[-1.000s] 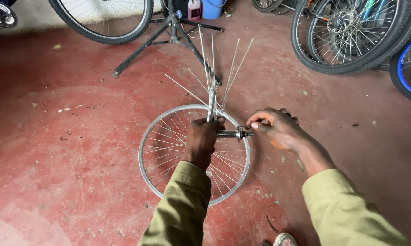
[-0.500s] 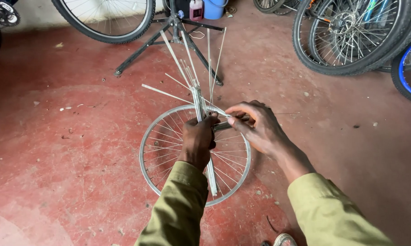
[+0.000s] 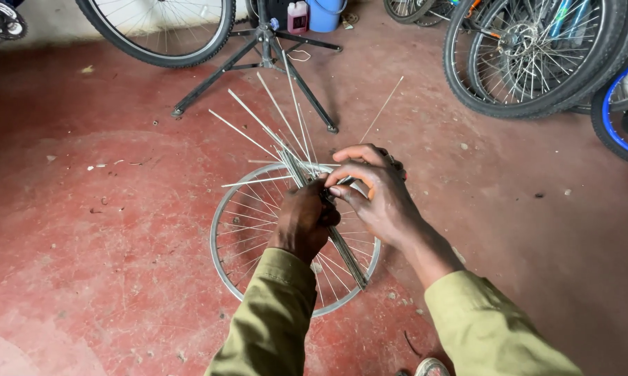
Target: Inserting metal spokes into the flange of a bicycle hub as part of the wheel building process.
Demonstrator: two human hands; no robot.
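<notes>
Over the red floor, the spoke bundle has tilted left since earlier.

one small pink bottle with a white cap stands on the floor at the top edge, behind the black stand, touching a blue plastic bucket to its right. its label is too small to make out. no signs or screens in view.

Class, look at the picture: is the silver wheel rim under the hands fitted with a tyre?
No. The wheel rim lies flat on the red floor as bare metal with thin spokes, with no rubber around it.
</notes>
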